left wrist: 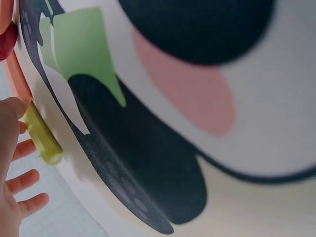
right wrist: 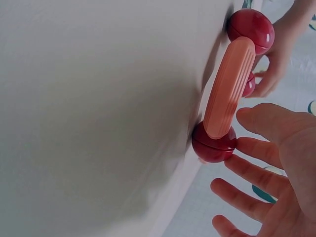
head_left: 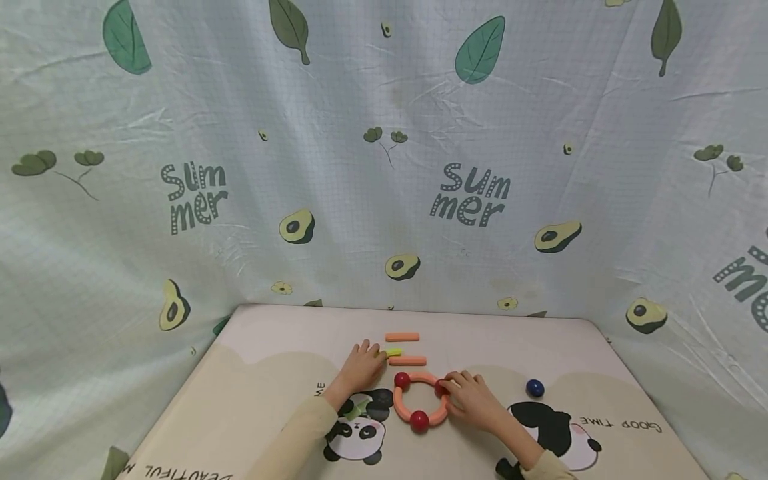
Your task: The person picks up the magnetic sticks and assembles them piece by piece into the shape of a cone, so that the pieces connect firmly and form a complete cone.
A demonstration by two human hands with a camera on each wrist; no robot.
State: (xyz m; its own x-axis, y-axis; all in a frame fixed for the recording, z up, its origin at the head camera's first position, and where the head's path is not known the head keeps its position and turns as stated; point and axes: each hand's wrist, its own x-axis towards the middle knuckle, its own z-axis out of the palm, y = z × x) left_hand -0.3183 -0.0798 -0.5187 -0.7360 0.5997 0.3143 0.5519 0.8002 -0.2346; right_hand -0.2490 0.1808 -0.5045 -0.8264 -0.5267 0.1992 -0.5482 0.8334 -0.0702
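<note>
A ring of curved orange rods joined by red balls lies on the table in the head view. My right hand is at its right side, thumb and fingertips pinching a red ball; a curved orange rod runs from that ball to another. Beyond the ring, my left hand pinches one end of a short yellow-green stick between thumb and forefinger. The left wrist view shows that stick beside the thumb, other fingers spread.
Two straight orange sticks lie near the left hand, one on each side of the yellow-green stick. A dark blue ball sits to the right. Behind the panda-printed table hangs a patterned curtain.
</note>
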